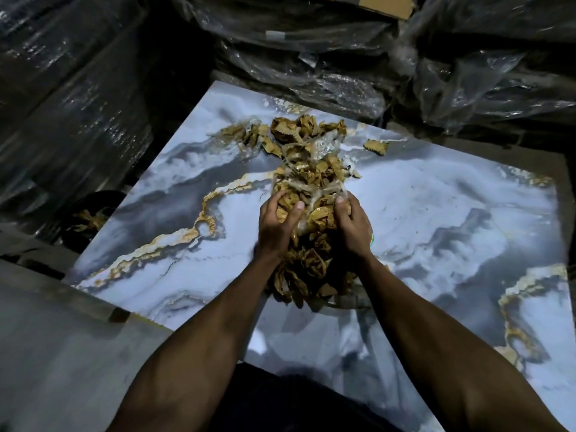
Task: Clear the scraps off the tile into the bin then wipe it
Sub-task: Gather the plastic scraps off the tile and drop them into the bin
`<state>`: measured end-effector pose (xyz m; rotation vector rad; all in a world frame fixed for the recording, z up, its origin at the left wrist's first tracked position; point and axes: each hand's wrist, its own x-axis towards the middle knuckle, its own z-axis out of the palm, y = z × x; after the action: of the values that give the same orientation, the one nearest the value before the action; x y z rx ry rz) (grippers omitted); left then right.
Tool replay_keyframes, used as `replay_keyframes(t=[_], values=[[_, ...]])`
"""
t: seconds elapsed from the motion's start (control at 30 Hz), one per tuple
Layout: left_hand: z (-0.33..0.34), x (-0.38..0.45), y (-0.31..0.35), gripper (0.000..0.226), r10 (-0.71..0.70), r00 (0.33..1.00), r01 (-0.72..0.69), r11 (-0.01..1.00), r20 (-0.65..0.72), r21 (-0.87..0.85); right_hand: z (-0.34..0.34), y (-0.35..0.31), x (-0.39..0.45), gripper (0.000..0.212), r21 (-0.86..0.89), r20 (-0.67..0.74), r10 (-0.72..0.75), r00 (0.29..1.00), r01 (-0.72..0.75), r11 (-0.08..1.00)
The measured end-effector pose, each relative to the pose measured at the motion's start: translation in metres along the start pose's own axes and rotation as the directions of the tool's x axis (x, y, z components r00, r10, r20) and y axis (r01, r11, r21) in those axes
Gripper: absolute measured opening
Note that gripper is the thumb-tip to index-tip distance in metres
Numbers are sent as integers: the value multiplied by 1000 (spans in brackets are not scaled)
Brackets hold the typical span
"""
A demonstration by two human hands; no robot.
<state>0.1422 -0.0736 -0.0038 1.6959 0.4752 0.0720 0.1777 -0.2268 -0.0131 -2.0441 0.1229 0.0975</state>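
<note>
A large glossy tile [436, 213] with grey, white and gold marbling lies tilted across the view. Brown cardboard scraps mixed with clear plastic film [307, 157] lie in a strip down its middle. My left hand [277, 222] and my right hand [350, 226] grip a bunch of these scraps from either side, fingers curled into the pile. More scraps hang below my wrists. One loose scrap [375, 146] lies apart at the upper right of the pile. A dark round bin [90, 219] with scraps inside sits off the tile's left edge.
Stacks wrapped in dark plastic film [71, 104] stand at the left and along the back [467, 73]. A cardboard box corner [386, 4] shows at the top. Another pale slab [62, 353] lies at the lower left.
</note>
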Motion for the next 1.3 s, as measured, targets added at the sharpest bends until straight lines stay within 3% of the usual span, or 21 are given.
replay_keyframes(t=[0.1,0.23,0.47,0.63,0.97,1.13,1.3], values=[[8,-1,3,54,-17,999,17,1000,-27,-17,12,-5,-4,70,201,18,94,995,-95,975],[14,-2,6,39,-49,997,47,998,-57,-42,22,-24,-15,60,530,46,197,979,-191,826],[17,-14,15,56,-17,996,10,996,-83,-83,22,-38,-26,36,554,-30,146,989,-105,826],[13,-15,24,36,5,995,-14,996,-98,-89,18,-55,-33,17,568,-45,136,990,-86,818],[-22,-25,46,43,128,982,-142,986,-141,-90,28,-94,-53,25,560,-94,42,995,18,828],[-50,-35,50,42,172,972,-189,977,-157,-97,41,-116,-74,18,571,-116,12,993,57,819],[-84,-42,58,36,205,961,-229,966,-187,-118,61,-139,-89,33,589,-101,-17,995,73,805]])
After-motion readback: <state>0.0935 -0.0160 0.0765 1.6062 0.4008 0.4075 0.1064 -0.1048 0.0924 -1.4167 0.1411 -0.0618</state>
